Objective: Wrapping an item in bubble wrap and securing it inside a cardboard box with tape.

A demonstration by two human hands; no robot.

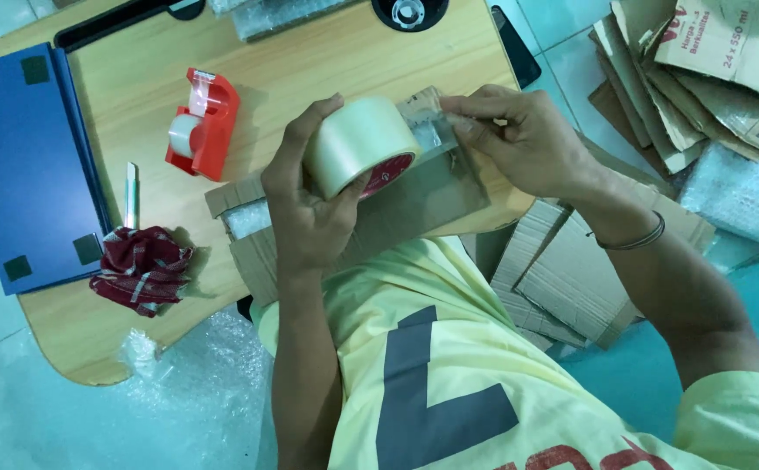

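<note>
Tape roll: a wide roll of pale packing tape (360,144) with a red inner core, held up above the table's near edge, its core facing down towards me.
Left hand: my left hand (310,204) is closed around the roll; the thumb (305,135) curls over the top of the outer band, and the other fingers (350,193) press the lower side by the red core.
Right hand: my right hand (519,139) pinches the free end of the tape (427,117) between thumb and fingertips, just to the right of the roll; the strip runs taut from roll to fingers.
Parcel: a flat cardboard-wrapped parcel (414,204) lies on the table directly beneath both hands, bubble wrap showing at its left end.
Table: a wooden lap table (301,61).
Dispenser: a red desk tape dispenser (203,122) stands to the left of my left hand, well apart from it.
Cutter: a slim pale knife (131,196) lies left of the parcel.
Cloth: a dark red checked cloth (142,268) sits at the table's near left edge.
Board: a blue board (22,165) covers the table's left end.
Cardboard: loose cardboard sheets (571,270) lie on the floor under my right forearm.
</note>
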